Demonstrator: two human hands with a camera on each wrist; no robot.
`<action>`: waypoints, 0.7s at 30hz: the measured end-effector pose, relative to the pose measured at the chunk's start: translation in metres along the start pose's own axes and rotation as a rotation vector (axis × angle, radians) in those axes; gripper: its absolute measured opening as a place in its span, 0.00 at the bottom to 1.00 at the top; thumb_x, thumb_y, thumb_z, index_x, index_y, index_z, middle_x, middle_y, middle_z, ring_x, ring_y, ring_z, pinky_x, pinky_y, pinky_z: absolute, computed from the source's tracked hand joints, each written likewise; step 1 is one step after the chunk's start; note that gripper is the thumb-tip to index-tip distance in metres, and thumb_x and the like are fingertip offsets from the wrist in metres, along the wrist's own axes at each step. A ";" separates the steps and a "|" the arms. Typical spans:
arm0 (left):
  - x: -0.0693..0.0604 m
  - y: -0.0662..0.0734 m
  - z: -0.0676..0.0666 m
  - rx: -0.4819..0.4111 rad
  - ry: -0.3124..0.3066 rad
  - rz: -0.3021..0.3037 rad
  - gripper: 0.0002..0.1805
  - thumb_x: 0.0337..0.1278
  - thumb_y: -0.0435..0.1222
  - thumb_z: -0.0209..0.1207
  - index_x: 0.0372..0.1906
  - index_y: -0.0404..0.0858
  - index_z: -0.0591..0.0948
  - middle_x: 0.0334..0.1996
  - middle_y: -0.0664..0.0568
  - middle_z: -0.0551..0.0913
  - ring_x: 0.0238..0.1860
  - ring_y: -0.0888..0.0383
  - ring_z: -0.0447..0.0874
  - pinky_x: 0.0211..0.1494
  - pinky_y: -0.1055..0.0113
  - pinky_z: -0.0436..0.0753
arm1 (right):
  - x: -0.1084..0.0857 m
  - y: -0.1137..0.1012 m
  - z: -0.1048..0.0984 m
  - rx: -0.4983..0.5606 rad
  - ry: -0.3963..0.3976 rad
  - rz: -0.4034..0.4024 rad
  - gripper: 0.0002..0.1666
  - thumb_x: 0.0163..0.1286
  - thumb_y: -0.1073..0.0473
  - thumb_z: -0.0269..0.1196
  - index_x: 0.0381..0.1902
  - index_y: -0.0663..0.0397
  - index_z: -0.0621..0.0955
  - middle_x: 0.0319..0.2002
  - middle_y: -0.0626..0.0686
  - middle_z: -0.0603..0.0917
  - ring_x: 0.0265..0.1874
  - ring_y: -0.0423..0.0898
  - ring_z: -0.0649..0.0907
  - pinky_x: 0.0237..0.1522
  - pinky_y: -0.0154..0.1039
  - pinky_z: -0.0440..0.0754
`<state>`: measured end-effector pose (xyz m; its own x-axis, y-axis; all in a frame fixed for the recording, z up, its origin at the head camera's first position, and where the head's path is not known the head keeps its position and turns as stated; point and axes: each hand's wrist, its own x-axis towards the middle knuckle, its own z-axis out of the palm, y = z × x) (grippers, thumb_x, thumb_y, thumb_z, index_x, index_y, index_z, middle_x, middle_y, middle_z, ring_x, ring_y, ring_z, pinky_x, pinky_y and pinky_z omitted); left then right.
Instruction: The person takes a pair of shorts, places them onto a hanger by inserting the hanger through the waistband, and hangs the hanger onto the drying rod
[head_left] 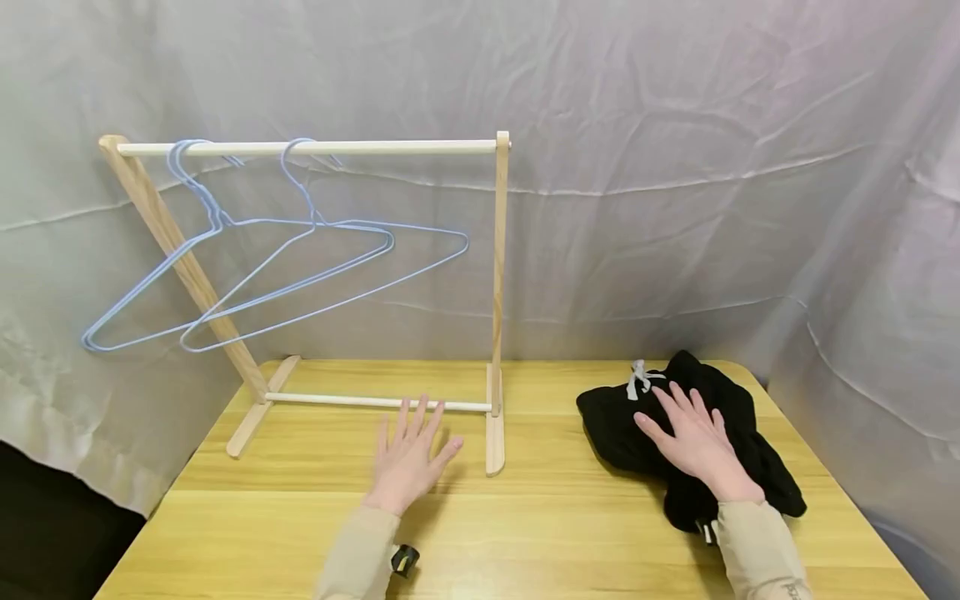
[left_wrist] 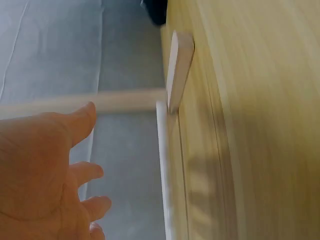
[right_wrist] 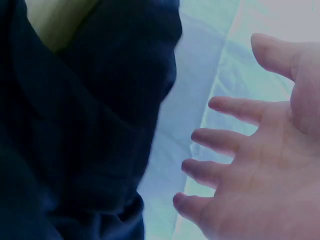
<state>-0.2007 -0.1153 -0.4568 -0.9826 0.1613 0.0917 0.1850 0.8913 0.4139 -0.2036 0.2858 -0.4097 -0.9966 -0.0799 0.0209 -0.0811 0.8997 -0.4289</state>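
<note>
A black cloth garment (head_left: pixel 622 429) with a white drawstring bow (head_left: pixel 640 379) lies bunched on the right of the table. My right hand (head_left: pixel 697 442) is over it, fingers spread; in the right wrist view a gap shows between that hand (right_wrist: pixel 260 145) and the dark cloth (right_wrist: pixel 90 130). My left hand (head_left: pixel 408 467), fingers spread and holding nothing, is above the table in front of the rack's lower bar (head_left: pixel 337 400). In the left wrist view the hand (left_wrist: pixel 50 175) is beside the blurred upright (left_wrist: pixel 130 100) and the rack's foot (left_wrist: pixel 181 70).
A wooden rack (head_left: pixel 498 275) stands at the back left. Several light blue hangers (head_left: pixel 322 312) hang from its top rail (head_left: pixel 420 147), mostly toward the left. Grey cloth (head_left: pixel 637 250) hangs behind the table (head_left: pixel 525 533) and at its sides.
</note>
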 end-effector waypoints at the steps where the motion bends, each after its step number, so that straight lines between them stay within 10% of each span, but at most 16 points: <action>1: 0.001 0.004 0.001 0.005 -0.010 0.016 0.39 0.72 0.60 0.47 0.80 0.47 0.57 0.82 0.46 0.47 0.83 0.41 0.36 0.80 0.37 0.34 | 0.001 0.001 -0.003 -0.007 -0.006 0.001 0.50 0.76 0.32 0.50 0.78 0.64 0.57 0.77 0.75 0.50 0.75 0.78 0.46 0.69 0.78 0.41; 21: 0.027 0.087 0.040 0.153 -0.260 0.292 0.38 0.73 0.62 0.44 0.80 0.52 0.55 0.82 0.53 0.48 0.84 0.50 0.39 0.83 0.45 0.40 | 0.037 0.056 -0.028 -0.042 -0.223 0.271 0.54 0.76 0.30 0.45 0.78 0.66 0.48 0.75 0.79 0.39 0.72 0.83 0.38 0.62 0.86 0.43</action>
<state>-0.2114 -0.0167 -0.4546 -0.8640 0.5005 -0.0549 0.4710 0.8419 0.2634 -0.2458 0.3452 -0.4078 -0.9546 0.0766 -0.2880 0.1806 0.9174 -0.3545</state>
